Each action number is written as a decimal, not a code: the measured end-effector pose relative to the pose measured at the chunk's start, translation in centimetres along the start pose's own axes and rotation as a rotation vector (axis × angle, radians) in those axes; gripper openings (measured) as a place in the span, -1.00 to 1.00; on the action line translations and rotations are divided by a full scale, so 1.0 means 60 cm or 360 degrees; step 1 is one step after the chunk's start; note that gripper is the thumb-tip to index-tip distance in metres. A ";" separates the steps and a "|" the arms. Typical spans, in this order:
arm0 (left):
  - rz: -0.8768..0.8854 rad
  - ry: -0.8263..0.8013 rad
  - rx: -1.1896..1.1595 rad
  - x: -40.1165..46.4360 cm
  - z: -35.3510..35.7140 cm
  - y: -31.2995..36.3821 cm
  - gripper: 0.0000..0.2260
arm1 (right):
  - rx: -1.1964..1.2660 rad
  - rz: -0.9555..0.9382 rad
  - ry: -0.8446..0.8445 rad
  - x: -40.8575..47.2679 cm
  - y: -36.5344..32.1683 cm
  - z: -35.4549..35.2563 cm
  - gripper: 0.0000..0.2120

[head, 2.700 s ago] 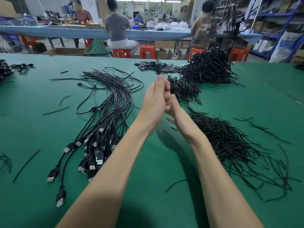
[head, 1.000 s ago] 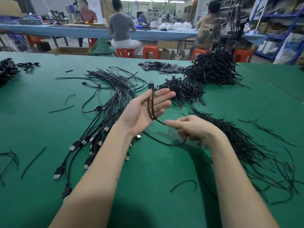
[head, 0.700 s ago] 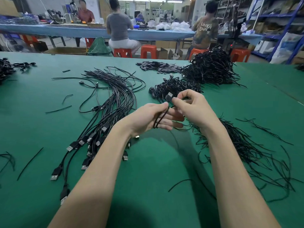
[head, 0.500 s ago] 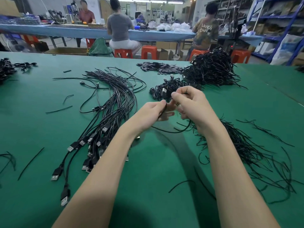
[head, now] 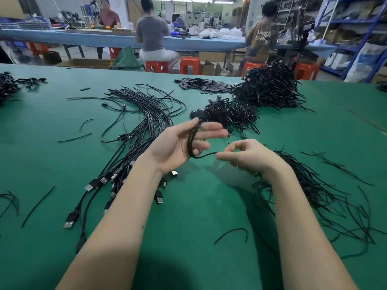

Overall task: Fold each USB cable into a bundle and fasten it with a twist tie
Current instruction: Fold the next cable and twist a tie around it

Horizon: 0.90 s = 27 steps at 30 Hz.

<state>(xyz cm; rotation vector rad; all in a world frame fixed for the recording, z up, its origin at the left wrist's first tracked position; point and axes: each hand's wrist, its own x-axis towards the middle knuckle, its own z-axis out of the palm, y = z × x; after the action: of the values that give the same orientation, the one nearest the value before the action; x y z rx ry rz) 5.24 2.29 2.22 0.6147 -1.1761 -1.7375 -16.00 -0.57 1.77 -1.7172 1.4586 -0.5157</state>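
Observation:
My left hand (head: pixel 173 147) is palm up over the green table, fingers stretched out. A black USB cable (head: pixel 189 143) is looped in a coil round those fingers, and my thumb holds its top against the index finger. From the coil's bottom a short length runs right to my right hand (head: pixel 251 158), which pinches it between thumb and fingertips. A spread of black twist ties (head: pixel 314 185) lies under and right of my right wrist. Several loose USB cables (head: pixel 146 126) fan out to the left, plugs toward me.
Two heaps of bundled cables (head: pixel 230 114) (head: pixel 270 88) sit beyond my hands, with small black strips (head: pixel 201 84) behind them. Stray ties (head: pixel 232 232) lie on the green table (head: pixel 188 216). Another cable heap (head: pixel 8 84) is far left. People sit at a blue bench behind.
My hands, joined over the cable half a second ago, have drawn apart. My left hand turned palm up with the coil round its fingers, and my right hand dropped lower, pulling the tail sideways.

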 end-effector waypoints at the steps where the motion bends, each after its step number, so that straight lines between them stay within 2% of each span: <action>1: -0.0092 -0.0028 0.0196 0.000 -0.002 -0.002 -0.58 | 0.0129 -0.0029 0.0064 0.001 -0.003 0.000 -0.84; 3: -0.0286 -0.0043 0.0610 0.006 0.002 -0.011 -0.56 | 0.0457 -0.0075 0.0142 0.004 -0.016 0.004 -0.97; 5: -0.0356 0.0086 0.0947 0.020 0.014 -0.025 -0.60 | 0.0706 -0.0105 0.0177 0.005 -0.034 0.013 -0.91; 8: -0.0128 0.0513 0.1170 0.039 0.030 -0.044 -0.64 | 0.0843 -0.0188 0.0148 0.003 -0.058 0.031 -0.76; 11: 0.0095 0.0929 0.1036 0.053 0.029 -0.054 -0.62 | 0.0860 -0.0297 -0.0090 -0.002 -0.063 0.044 -0.71; 13: 0.0158 0.1022 0.0533 0.057 0.030 -0.050 -0.59 | 0.0817 -0.0297 -0.0387 -0.006 -0.058 0.050 -0.71; 15: 0.0221 0.0910 -0.0065 0.058 0.032 -0.041 -0.59 | 0.0773 -0.0234 -0.0578 -0.008 -0.052 0.055 -0.71; 17: 0.0224 0.0809 -0.0374 0.056 0.033 -0.032 -0.62 | 0.0746 -0.0172 -0.0581 -0.009 -0.047 0.058 -0.70; 20: 0.0191 0.0723 -0.0442 0.047 0.031 -0.027 -0.66 | 0.0571 -0.0137 -0.0351 -0.002 -0.039 0.056 -0.71; 22: 0.0186 0.0625 -0.0515 0.039 0.027 -0.026 -0.66 | 0.0677 -0.0086 -0.0128 0.005 -0.032 0.053 -0.77; 23: 0.0171 0.0534 -0.0571 0.036 0.027 -0.024 -0.66 | 0.0843 -0.0070 -0.0101 0.008 -0.029 0.050 -0.83; 25: 0.0127 0.0314 -0.0644 0.030 0.027 -0.023 -0.68 | 0.1103 -0.0141 -0.0216 0.008 -0.026 0.044 -0.80; 27: 0.0093 0.0220 -0.0588 0.029 0.026 -0.023 -0.68 | 0.1121 -0.0225 -0.0186 0.008 -0.024 0.043 -0.81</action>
<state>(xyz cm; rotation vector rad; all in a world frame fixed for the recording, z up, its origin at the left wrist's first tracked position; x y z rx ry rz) 2.64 1.63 1.77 0.4615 -0.7444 -1.7729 -13.06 -0.22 1.29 -1.2547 0.9145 -0.8676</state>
